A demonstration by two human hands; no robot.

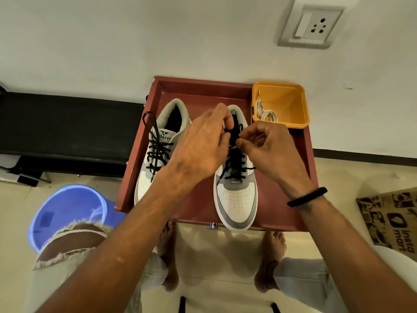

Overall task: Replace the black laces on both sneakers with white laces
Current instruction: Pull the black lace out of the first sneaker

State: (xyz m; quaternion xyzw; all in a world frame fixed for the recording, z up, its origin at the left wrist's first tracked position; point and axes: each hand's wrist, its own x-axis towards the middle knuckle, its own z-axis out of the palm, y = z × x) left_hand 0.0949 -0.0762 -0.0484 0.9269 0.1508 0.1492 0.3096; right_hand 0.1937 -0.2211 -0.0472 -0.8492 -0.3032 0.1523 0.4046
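Two white and grey sneakers stand side by side, toes toward me, in a red-brown tray (302, 177). The left sneaker (149, 177) has loosened black laces (156, 150) with one end hanging over the tray's left rim. Over the tongue of the right sneaker (237, 199), my left hand (200, 150) and my right hand (270, 150) both pinch its black lace (234, 163) near the top eyelets. White laces (266, 112) lie coiled in a yellow tub (293, 105) at the tray's far right corner.
A blue plastic bucket (67, 208) stands on the floor at the left, beside my knee. A printed paper bag (392, 218) lies at the right. A wall with a socket plate (311, 26) runs behind the tray. My bare feet are under the tray's front edge.
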